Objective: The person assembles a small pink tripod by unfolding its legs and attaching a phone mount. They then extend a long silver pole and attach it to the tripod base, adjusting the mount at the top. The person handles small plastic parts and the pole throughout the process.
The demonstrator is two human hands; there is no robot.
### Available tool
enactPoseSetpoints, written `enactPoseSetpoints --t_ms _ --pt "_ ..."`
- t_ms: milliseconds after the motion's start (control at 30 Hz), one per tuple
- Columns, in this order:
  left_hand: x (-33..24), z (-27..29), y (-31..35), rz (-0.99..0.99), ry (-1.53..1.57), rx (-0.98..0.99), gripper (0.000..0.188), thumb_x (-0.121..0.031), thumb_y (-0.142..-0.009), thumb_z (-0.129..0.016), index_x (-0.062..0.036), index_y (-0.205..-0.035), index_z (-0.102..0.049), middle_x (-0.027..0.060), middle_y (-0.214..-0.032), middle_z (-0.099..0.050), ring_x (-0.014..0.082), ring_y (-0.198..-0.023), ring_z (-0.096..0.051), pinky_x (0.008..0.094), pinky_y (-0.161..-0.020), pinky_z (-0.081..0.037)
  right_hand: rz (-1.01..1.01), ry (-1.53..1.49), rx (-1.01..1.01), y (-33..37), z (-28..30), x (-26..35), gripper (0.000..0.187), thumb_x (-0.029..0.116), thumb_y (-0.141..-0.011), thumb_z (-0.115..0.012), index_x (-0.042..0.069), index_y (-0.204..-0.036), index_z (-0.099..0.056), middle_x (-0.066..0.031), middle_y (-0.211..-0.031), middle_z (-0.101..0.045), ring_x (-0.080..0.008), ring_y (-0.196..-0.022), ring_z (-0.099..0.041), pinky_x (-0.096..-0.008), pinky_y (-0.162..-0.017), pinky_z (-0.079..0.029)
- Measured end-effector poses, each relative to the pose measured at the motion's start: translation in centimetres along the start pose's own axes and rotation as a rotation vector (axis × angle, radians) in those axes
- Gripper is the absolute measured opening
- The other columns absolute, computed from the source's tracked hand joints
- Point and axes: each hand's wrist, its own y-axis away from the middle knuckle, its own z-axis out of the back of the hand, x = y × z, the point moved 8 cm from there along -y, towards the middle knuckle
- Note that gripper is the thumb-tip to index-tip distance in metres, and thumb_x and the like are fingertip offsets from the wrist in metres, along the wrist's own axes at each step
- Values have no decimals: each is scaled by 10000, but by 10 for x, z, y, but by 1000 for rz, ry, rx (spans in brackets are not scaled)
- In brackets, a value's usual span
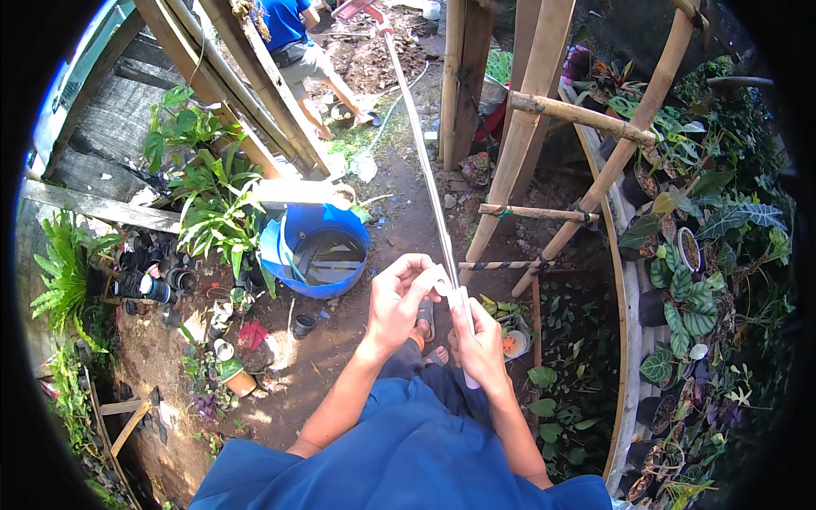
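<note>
Slanting pole (422, 161): long and silver, running from the right hand (479, 336) up and a little left to a pinkish head (361, 10) at the top edge.
Pale piece (441, 281): small, curved, just left of the pole's lower part; cannot tell whether loose or joined to it.
Risk at the pale piece: could slip from the fingertips and drop to the ground (331, 357), most likely from too light a pinch on so small a thing.
Risk at the pinkish head: could swing into the bamboo frame (586, 117), from a turn of the wrist or a loosened hold, with so much length beyond one hand.
Left hand (398, 302): thumb and fingers together on the pale piece, close beside the right hand.
Right hand: clamped around the pole's pale lower end, with a short stretch of it showing below the palm.
Blue tub (323, 287): left of the pole, on the ground, well apart from both hands.
Potted plants (697, 308): far right, beyond the bamboo frame.
Co-worker (286, 30): crouched or bent near the top edge, left of the pinkish head, in blue top and shorts.
</note>
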Motion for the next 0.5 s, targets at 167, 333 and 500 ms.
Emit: enactPoseSetpoints --t_ms 167,333,500 --pt "-1 10 -55 59 122 121 156 -146 -1005 -637 -21 -1094 -609 66 -925 -703 119 -811 -677 285 -740 -576 88 17 -49 -28 2 13 289 314 -1003 -652 28 -1047 -661 -24 -694 -642 -62 -641 -572 -281 -588 -464" --pt "11 29 -89 121 257 193 162 -137 -1014 -627 -34 -1139 -617 39 -922 -683 96 -827 -648 257 -715 -533 126 7 -50 -75 -4 31 237 182 -950 -722 -14 -1060 -644 -18 -805 -674 -73 -699 -589 -265 -622 -483" --pt "22 34 -89 165 303 222 199 -147 -1026 -621 -32 -1188 -611 28 -961 -683 74 -866 -615 242 -749 -502 49 -193 20 -112 -13 57 151 109 -932 -726 29 -978 -606 3 -777 -641 -52 -652 -573 -238 -567 -467"
